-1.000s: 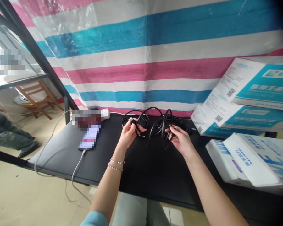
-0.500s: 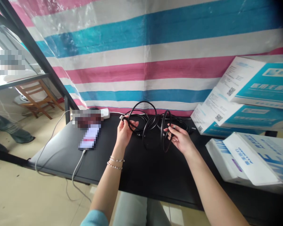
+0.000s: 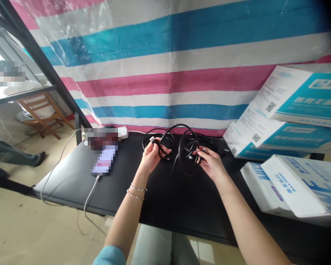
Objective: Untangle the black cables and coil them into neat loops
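Observation:
A black cable (image 3: 179, 159) hangs in loose loops between my two hands, above the dark table. My left hand (image 3: 152, 156) is closed on the cable near one end, and a metal-tipped connector (image 3: 153, 140) pokes out past the thumb. On the other side, my right hand (image 3: 210, 162) pinches the looped cable between thumb and fingers; a small light piece shows at the fingertips. Behind my hands, coiled black cables (image 3: 213, 144) lie on the table along the striped sheet.
White and blue boxes (image 3: 289, 136) are stacked at the right, with more white boxes (image 3: 298, 186) in front. At the left, a phone (image 3: 106, 160) has a white cable plugged in, beside a white power strip (image 3: 123, 133). A striped sheet (image 3: 165, 84) hangs behind. Someone's leg (image 3: 13, 152) shows far left.
My left hand has moved right, closer to my right hand, with the cable end. The loops between them have bunched together and shifted; my right hand has barely moved.

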`<action>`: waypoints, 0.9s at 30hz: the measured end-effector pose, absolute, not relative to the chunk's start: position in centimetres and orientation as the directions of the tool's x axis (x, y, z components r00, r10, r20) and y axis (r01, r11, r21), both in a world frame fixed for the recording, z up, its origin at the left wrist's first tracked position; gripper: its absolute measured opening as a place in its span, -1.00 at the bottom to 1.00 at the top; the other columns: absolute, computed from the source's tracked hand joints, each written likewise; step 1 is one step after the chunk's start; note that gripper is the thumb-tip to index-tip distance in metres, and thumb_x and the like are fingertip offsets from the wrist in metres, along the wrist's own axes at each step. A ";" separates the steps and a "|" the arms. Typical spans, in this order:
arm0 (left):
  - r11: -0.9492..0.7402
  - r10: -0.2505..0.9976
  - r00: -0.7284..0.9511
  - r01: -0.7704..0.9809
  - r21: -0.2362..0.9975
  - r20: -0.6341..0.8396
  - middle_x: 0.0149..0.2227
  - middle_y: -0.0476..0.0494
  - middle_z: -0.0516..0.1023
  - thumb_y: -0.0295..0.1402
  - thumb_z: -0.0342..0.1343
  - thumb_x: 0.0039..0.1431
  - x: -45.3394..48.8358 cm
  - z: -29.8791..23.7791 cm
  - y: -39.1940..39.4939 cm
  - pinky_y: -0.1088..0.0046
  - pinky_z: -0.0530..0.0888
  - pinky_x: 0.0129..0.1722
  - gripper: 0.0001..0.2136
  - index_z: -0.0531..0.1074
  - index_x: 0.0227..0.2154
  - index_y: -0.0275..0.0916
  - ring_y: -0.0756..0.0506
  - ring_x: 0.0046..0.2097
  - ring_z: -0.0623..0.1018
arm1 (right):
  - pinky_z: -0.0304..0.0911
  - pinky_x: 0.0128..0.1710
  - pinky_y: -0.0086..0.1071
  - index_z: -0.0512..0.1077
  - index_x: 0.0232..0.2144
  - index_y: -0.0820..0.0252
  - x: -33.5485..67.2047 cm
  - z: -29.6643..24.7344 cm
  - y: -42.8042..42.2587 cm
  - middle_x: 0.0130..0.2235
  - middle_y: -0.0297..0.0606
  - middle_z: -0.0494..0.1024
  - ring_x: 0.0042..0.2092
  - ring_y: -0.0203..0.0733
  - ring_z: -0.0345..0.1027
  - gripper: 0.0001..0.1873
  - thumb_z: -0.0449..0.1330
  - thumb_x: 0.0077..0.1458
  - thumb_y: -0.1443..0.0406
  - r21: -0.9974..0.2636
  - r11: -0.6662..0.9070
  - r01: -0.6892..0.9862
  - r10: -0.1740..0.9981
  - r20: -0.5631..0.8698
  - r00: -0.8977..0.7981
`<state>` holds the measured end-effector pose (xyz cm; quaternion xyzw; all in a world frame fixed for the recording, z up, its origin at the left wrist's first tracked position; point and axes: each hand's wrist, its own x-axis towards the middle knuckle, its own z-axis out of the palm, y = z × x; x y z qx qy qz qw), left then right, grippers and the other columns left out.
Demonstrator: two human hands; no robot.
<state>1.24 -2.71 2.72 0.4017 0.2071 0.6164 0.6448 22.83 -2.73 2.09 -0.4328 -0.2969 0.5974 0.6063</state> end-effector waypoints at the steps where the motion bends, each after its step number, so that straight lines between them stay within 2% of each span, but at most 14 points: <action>1: -0.100 0.968 0.117 -0.633 0.768 0.223 -0.45 -0.01 0.48 -0.19 0.14 0.04 1.2 2.8 -2.6 0.17 0.41 -0.06 -0.70 0.32 -0.21 -0.21 -0.06 -0.31 0.56 | -0.05 -0.77 -0.58 0.41 -0.45 0.24 22.9 2.2 -2.8 -0.54 -0.26 0.52 -0.64 -0.46 0.18 -0.64 0.40 -0.41 0.33 -0.882 -0.097 -0.461 0.984 -0.154 0.087; 7: -0.227 0.971 -0.097 -0.667 0.710 0.220 -0.46 0.04 0.47 -0.18 0.14 0.03 0.3 3.0 -2.0 0.17 0.40 -0.04 -0.72 0.32 -0.22 -0.16 -0.04 -0.28 0.55 | -0.11 -0.78 -0.60 0.44 -0.42 0.23 23.2 2.7 -3.1 -0.54 -0.34 0.46 -0.67 -0.54 0.04 -0.73 0.36 -0.29 0.34 -0.863 -0.097 -0.495 0.995 -0.075 -0.065; 12: -0.279 0.960 -0.181 -0.650 0.707 0.213 -0.48 0.03 0.48 -0.19 0.15 0.03 -0.2 3.0 -1.6 0.22 0.41 -0.06 -0.72 0.33 -0.23 -0.18 -0.05 -0.28 0.56 | -0.13 -0.80 -0.61 0.48 -0.42 0.20 23.5 2.7 -3.1 -0.53 -0.35 0.47 -0.68 -0.56 -0.02 -0.75 0.36 -0.27 0.33 -0.851 -0.104 -0.515 0.995 -0.085 -0.061; 21: -0.169 0.979 -0.024 -0.642 0.748 0.201 -0.47 0.03 0.48 -0.17 0.14 0.03 0.6 2.8 -2.1 0.23 0.43 -0.09 -0.71 0.32 -0.23 -0.18 -0.04 -0.31 0.56 | -0.12 -0.81 -0.59 0.45 -0.47 0.23 23.2 2.3 -2.8 -0.55 -0.33 0.47 -0.69 -0.54 0.02 -0.74 0.38 -0.33 0.33 -0.856 -0.095 -0.508 0.994 -0.106 -0.007; 27: -0.086 0.980 0.085 -0.632 0.770 0.179 -0.48 0.00 0.48 -0.18 0.13 0.04 1.2 3.1 -2.7 0.26 0.45 -0.14 -0.72 0.33 -0.23 -0.21 -0.05 -0.34 0.55 | -0.08 -0.78 -0.60 0.40 -0.48 0.23 22.6 1.9 -2.8 -0.56 -0.30 0.51 -0.67 -0.49 0.14 -0.65 0.42 -0.39 0.27 -0.882 -0.067 -0.466 0.991 -0.114 0.073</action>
